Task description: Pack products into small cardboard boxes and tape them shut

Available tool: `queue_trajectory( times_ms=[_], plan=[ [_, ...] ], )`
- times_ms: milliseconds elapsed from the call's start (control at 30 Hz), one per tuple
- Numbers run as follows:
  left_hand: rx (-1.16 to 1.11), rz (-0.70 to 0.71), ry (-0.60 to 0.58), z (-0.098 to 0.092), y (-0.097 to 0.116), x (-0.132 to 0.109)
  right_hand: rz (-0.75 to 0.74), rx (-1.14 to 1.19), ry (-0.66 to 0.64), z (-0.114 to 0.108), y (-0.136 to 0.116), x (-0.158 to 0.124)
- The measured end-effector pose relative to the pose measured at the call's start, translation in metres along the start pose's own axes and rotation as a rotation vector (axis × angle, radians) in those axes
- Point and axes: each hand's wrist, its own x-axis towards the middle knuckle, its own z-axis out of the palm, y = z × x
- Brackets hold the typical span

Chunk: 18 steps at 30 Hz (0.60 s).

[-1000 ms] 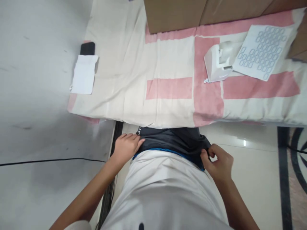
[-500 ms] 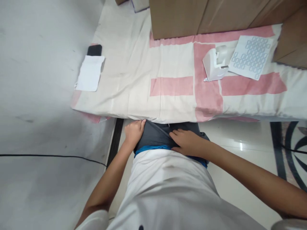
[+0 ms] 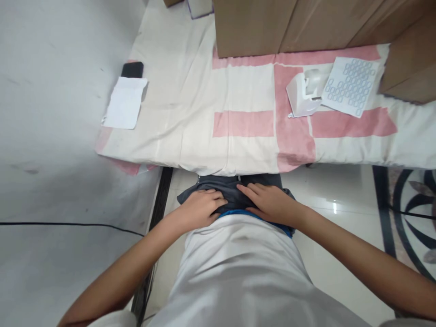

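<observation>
Bottoms (image 3: 233, 195) in dark grey, worn below a white shirt (image 3: 243, 259), lie under the open, palm-down right hand (image 3: 270, 202) and the bent-fingered left hand (image 3: 200, 208), its grip unclear.

A: What is entered at left on the cloth-covered surface (image 3: 173, 104)?
B: One paper sheet (image 3: 124, 104), laid partly over a flat object (image 3: 132, 69); both are set beside the wall (image 3: 51, 113).
A: At right?
B: One tape dispenser (image 3: 301, 97), placed just left of a label sheet (image 3: 350, 86). Cardboard boxes (image 3: 250, 27) are ranged behind both; a further box (image 3: 412, 63) is stood right of the label sheet.
A: In front of the surface?
B: Shorts (image 3: 232, 195), on whose front the left hand (image 3: 200, 208) and right hand (image 3: 269, 202) are rested side by side.
</observation>
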Motion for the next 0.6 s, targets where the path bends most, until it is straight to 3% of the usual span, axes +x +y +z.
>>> queue_trajectory(
  times_ms=[200,333,433,500,600],
  plan=[
    [0.22,0.006,0.04,0.014,-0.006,0.034,0.056,0.011,0.077,0.008,-0.007,-0.004],
    [0.26,-0.031,0.099,-0.001,0.01,0.038,0.221,-0.027,0.038,0.002,-0.021,0.011],
    [0.35,0.03,0.31,-0.013,0.029,0.001,0.194,-0.041,0.049,-0.005,-0.041,0.014],
    [0.429,0.006,0.48,-0.004,0.035,-0.036,0.086,-0.048,0.091,-0.006,-0.051,0.008],
    [0.404,-0.398,0.504,0.041,0.031,-0.086,0.144,-0.042,0.192,0.007,-0.048,-0.016]
  ],
)
